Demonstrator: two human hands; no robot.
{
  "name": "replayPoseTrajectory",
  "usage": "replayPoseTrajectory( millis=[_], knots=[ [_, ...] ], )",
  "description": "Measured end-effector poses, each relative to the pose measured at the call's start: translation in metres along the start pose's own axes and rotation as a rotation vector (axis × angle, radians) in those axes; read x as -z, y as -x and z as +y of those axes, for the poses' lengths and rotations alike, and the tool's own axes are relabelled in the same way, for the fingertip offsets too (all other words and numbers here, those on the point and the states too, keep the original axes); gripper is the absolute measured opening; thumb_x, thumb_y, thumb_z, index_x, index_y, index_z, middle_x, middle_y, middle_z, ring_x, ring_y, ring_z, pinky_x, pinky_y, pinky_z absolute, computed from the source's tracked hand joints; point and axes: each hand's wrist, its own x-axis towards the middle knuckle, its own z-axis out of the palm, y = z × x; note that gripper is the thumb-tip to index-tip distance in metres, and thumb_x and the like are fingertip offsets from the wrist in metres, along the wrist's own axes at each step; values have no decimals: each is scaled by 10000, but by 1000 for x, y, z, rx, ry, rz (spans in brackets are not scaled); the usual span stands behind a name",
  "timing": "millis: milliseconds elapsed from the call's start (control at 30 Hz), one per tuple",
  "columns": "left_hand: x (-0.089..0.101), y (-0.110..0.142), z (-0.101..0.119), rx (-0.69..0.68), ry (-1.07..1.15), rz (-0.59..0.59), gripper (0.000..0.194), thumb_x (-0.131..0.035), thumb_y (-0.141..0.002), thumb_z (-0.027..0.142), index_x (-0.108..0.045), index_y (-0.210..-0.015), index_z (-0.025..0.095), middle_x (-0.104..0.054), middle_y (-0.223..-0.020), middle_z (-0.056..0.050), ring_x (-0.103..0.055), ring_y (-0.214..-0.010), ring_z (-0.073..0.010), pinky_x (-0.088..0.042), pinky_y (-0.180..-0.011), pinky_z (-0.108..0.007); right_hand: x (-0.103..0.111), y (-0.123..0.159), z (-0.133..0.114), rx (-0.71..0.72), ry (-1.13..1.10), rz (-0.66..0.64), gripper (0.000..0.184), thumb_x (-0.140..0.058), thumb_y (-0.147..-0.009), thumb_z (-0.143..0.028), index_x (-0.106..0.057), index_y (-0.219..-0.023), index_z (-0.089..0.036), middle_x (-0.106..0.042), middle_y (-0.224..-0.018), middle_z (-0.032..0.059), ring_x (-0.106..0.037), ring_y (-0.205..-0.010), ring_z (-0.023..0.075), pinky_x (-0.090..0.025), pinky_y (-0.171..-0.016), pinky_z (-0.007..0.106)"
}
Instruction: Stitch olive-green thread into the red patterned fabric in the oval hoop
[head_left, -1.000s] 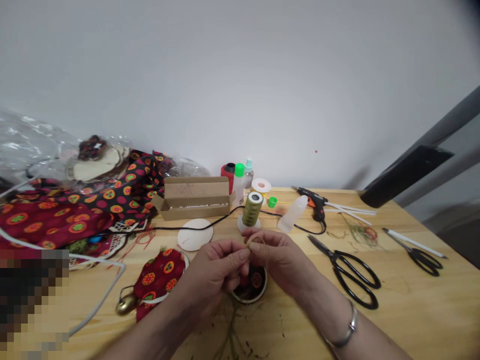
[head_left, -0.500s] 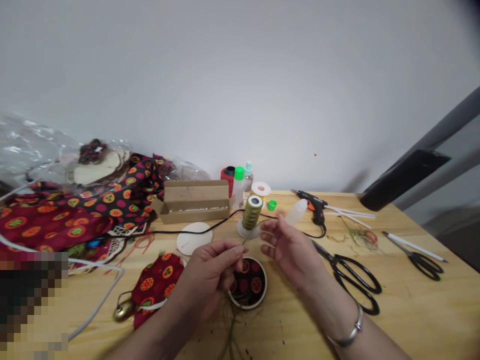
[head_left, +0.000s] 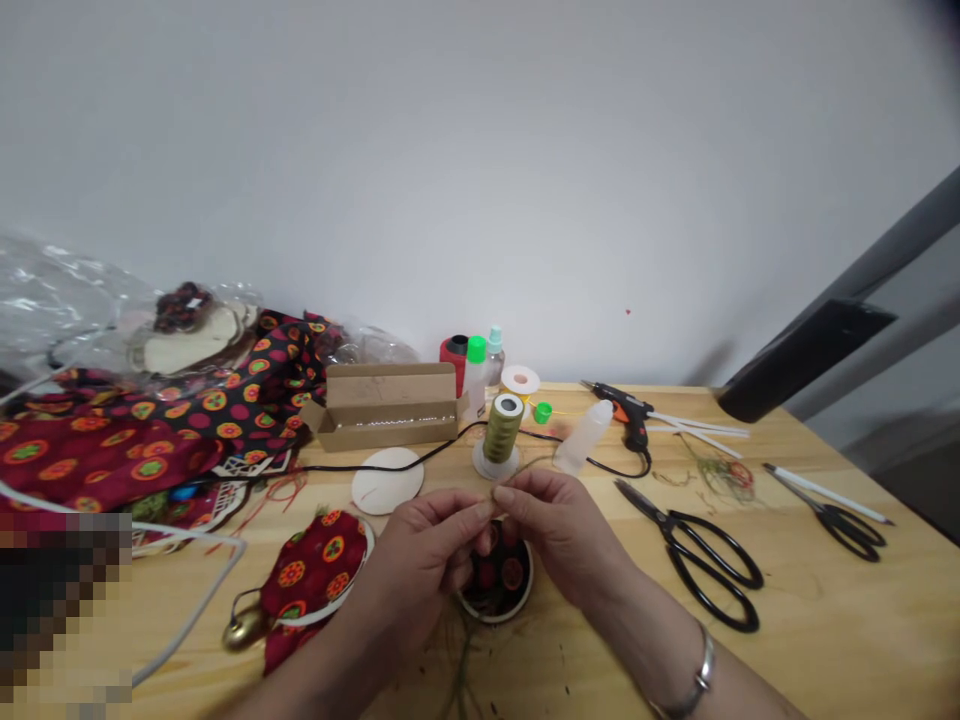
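Observation:
My left hand [head_left: 442, 535] is closed in a pinch on a thin olive cord, whose free length [head_left: 536, 463] curves up past my right fingers. My right hand [head_left: 555, 525] pinches the same cord, its fingertips meeting those of the left. Just below them lies a round disc covered in dark patterned fabric [head_left: 514, 575] with a pale rim, partly hidden by my fingers. Loose green strands [head_left: 463, 660] trail from it toward the front of the table. A spool of olive thread [head_left: 502, 430] stands upright behind my hands.
Black scissors [head_left: 694, 555] lie to the right, near a glue gun [head_left: 626, 410] and a white bottle [head_left: 585, 437]. An open cardboard box [head_left: 394, 410] and a white disc [head_left: 388, 482] are behind left. Red patterned fabric [head_left: 319, 565] with a brass bell [head_left: 246, 628] lies left.
My right hand opened and moved away from the left along the cord, then came back and pinched it again beside my left fingertips. My left hand has kept its pinch.

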Motion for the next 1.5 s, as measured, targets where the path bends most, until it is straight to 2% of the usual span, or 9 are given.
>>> replayPoseTrajectory(
  millis=[167, 333, 433, 633, 833, 1267, 1500],
  knots=[
    [0, 0, -1, -24, -44, -19, 187, -636, -717, 261, -626, -604, 112, -534, -508, 24, -321, -383, -14, -180, -377, -166, -1, 1, 1, 10, 1, 28, 175, -713, -620, -254, -604, -581, -123, -554, -491, -14, -459, -456, 82, -317, -477, 225],
    [0, 0, 0, 44, 80, -76, 192, -581, -764, 240, -651, -670, 89, -604, -635, -35, -284, -410, -5, -189, -379, -139, 0, 0, 0, 33, 18, 3, 163, -691, -643, -274, -618, -617, -131, -588, -527, 7, -481, -470, 100, -350, -517, 255],
    [0, -1, 0, 53, 101, -73, 170, -571, -770, 234, -652, -718, 94, -631, -685, -60, -338, -408, -15, -236, -375, -144, 0, 1, -2, 25, 13, 7, 150, -694, -632, -260, -617, -623, -133, -575, -510, -2, -474, -472, 99, -348, -526, 256],
    [0, -1, 1, 23, -18, -104, 224, -579, -769, 291, -655, -693, 94, -569, -518, -6, -435, -390, -48, -336, -407, -173, -2, 3, -5, 21, 24, 3, 138, -685, -634, -248, -608, -629, -134, -547, -483, -15, -463, -469, 97, -331, -511, 247],
    [0, 0, 2, 20, -2, -98, 191, -602, -752, 281, -661, -699, 108, -629, -609, -24, -481, -415, -54, -375, -423, -173, -1, 4, -6, 33, 50, -8, 149, -690, -632, -259, -609, -615, -134, -553, -480, -14, -467, -459, 98, -333, -492, 242],
    [2, -1, 1, -13, -74, -86, 145, -628, -723, 259, -669, -701, 122, -649, -640, -38, -510, -447, -71, -395, -446, -186, -1, 3, -6, -10, 13, -5, 180, -728, -573, -272, -611, -579, -135, -560, -480, -6, -473, -472, 107, -337, -499, 253],
    [2, 1, 4, 48, -24, -90, 192, -607, -743, 279, -674, -736, 99, -666, -682, -72, -562, -511, -100, -436, -477, -200, 2, 2, -7, 21, 21, 39, 166, -743, -564, -247, -632, -586, -126, -558, -504, -14, -445, -478, 88, -318, -512, 249]
  ],
)
